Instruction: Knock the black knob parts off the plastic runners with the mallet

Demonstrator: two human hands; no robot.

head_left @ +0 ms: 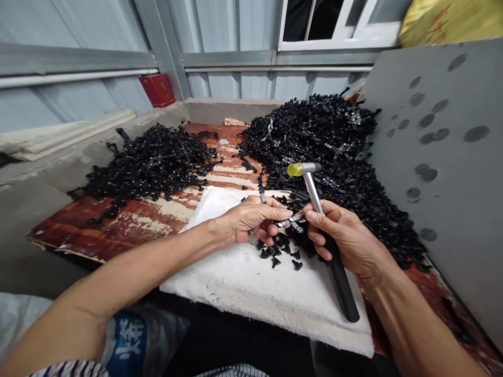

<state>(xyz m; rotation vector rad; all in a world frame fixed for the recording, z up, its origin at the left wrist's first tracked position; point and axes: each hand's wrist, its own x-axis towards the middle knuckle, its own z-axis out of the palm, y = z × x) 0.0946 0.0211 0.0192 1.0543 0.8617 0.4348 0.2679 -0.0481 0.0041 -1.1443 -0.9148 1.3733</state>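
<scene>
Between the fingertips of my left hand (255, 219) is a small black metal linkage (291, 222) with round pivots, its short arms crossing. Part of another link (263, 196) pokes out above that hand. My right hand (340, 235) is wrapped round a small mallet (313, 191), with its yellow-and-grey head up and its black handle slanting down to the right. The right thumb and forefinger also touch the linkage's right end. Below both hands, several small black wing-shaped pieces (281, 251) lie on a white padded cloth (243, 283).
A big heap of black metal links (314, 136) rises at the back right, beside a grey spotted panel (444, 131). Another heap of black parts (153, 162) lies at the left on the worn red board (157, 217). A red tin (157, 90) stands in the back corner.
</scene>
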